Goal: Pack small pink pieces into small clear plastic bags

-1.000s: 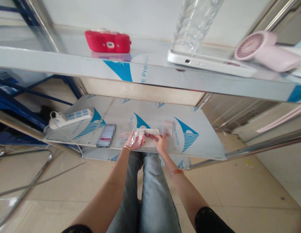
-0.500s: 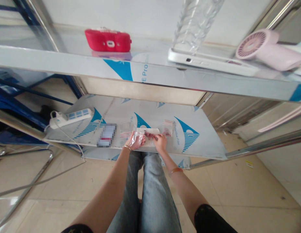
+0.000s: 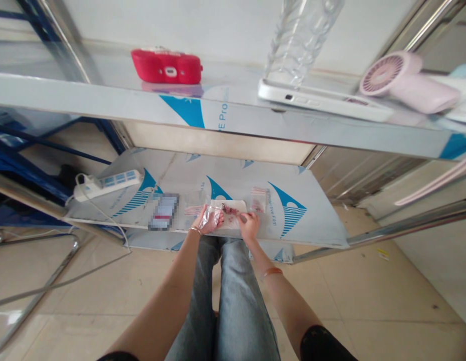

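Note:
My left hand is closed on a clear plastic bag at the left side of a white tray. A heap of small dark red pieces lies on the tray, with a few loose ones nearer me. Over the tray's right side, my right hand has its thumb and fingers pinched together at the pieces; whatever is between the fingertips is too small to make out. A zip bag with dark red contents lies to the right. Another clear zip bag with red stripes lies left of the tray.
A phone and a white power strip lie on the lower shelf to the left. The upper shelf holds a red case, a clear bottle, a white flat device and a pink fan.
My right hand has drawn slightly back from the heap, and loose pieces now show on the near part of the tray. My left hand stays on the bag.

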